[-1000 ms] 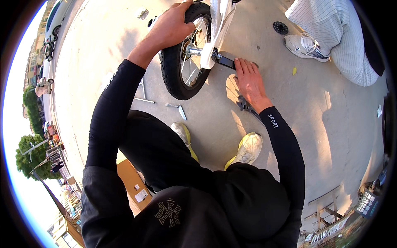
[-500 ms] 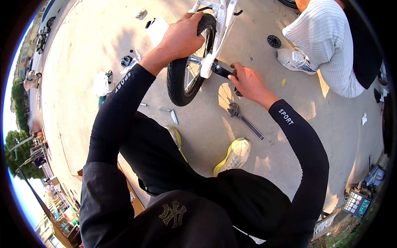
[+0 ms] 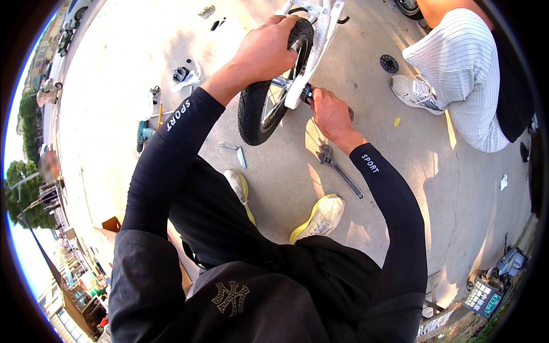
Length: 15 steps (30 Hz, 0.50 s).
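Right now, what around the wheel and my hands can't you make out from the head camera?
- Wheel axle end: hidden under the right hand.
- Top of the tyre: covered by the left hand.
- White bike frame: cut off by the top edge.
- Small parts on the ground: too small to identify.
- Wrench head: partly behind the right wrist.

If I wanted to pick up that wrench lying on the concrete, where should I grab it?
Probably the long straight handle of the wrench, from above, fingers across its width. It lies flat, and its head end sits just below the right hand, so the far end is the freer one.
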### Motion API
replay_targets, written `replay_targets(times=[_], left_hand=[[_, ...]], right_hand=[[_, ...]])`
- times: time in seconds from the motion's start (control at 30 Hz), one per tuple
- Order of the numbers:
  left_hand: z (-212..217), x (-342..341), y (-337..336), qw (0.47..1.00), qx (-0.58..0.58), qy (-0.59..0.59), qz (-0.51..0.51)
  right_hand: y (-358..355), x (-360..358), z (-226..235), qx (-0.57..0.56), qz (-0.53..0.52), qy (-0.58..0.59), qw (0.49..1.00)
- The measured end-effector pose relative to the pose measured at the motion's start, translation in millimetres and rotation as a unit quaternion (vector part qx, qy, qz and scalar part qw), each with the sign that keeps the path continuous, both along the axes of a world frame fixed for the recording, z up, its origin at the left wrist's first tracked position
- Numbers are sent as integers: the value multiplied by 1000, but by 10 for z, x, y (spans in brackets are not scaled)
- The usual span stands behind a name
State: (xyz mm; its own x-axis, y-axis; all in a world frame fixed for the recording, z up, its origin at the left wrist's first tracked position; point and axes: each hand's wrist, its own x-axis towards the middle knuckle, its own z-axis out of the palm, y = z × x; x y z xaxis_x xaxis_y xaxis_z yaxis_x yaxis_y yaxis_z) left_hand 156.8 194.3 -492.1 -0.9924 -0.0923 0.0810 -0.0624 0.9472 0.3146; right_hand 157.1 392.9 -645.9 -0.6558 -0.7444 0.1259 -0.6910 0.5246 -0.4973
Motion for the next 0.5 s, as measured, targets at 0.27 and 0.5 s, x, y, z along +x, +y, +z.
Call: replay_targets(times=[0.27,0.5], left_hand=[[28,-17,-56,999,17,-27,13],[26,-47,83,1000,-5,-17,6]], right_hand=[[58,-55,55,51,28,-9,998],[1358,1111,-125,223,30,-95,970]])
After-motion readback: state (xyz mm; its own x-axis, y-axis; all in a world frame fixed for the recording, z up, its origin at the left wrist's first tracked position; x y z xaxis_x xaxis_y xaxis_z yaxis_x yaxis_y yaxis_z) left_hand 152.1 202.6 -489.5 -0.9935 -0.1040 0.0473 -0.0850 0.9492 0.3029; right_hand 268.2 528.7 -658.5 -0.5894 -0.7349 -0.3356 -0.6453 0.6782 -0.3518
